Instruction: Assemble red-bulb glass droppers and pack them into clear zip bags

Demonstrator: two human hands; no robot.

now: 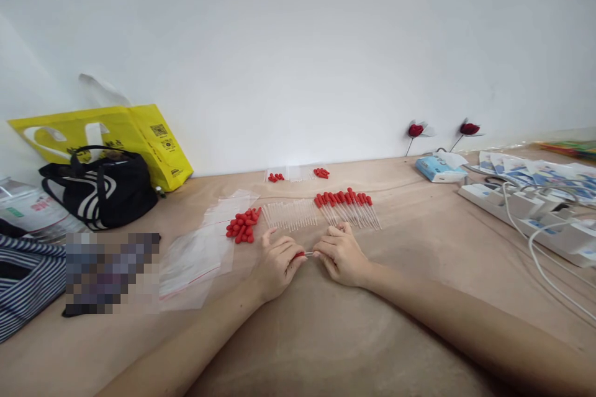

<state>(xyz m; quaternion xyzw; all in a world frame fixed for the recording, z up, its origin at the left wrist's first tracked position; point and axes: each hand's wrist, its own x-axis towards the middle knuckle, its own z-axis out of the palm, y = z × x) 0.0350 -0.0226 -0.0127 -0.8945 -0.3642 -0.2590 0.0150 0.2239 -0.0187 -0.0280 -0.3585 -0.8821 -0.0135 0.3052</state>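
My left hand (278,263) pinches a small red rubber bulb (300,254), mostly covered by the fingers. From the bulb a thin clear tube (309,254) runs sideways to my right hand (341,255), whose fingertips grip its other part. Both hands are close together above the table. Beyond my left hand lies a pile of loose red bulbs (243,225). A row of bare clear tubes (290,214) lies behind the hands. To its right, several tubes with red bulbs on their ends (347,206) lie side by side.
Clear plastic bags (195,260) lie left of the pile. Small bags with red bulbs (298,173) rest by the wall. A yellow bag (162,152) and black bag (116,189) stand left. Right are a tissue pack (437,170) and a power strip (577,242) with cables.
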